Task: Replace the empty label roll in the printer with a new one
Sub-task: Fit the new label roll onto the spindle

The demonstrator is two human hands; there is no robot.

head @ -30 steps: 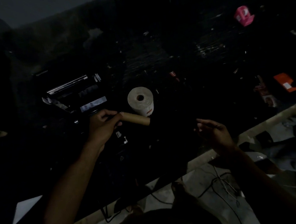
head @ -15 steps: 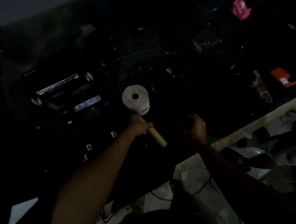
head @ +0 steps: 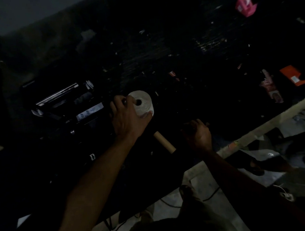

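Very dim scene, dark bench (head: pixel 218 97). Left arm reaches forward from lower left, forearm bare, wrist straight. Left hand (head: pixel 128 120) lies palm down over the near-left side of the new roll (head: pixel 142 104); fingers curl round its left rim, thumb presses the near side by a small red mark. Grip is closed round the roll; whether it has left the bench cannot be told.

Right arm comes in from lower right. Right hand (head: pixel 197 134) hovers low over the bench near its front edge, fingers loosely curled, knuckles up. Too dark to tell whether that grip holds anything.

New roll: white paper, thick, stands on end, core hole facing up toward the camera, so its axis runs roughly vertical. It sits just right of the printer (head: pixel 67 106).

Empty tube (head: pixel 165 142): bare brown cardboard, slim cylinder, lies flat on the bench between the 2 hands, touching neither. Long axis runs diagonally, far-left to near-right.

Printer: black casing, lid open, a shiny metal bar across the back, a pale strip at the front.

Far right on the bench: a pink box (head: pixel 245 6), an orange card (head: pixel 293 75)
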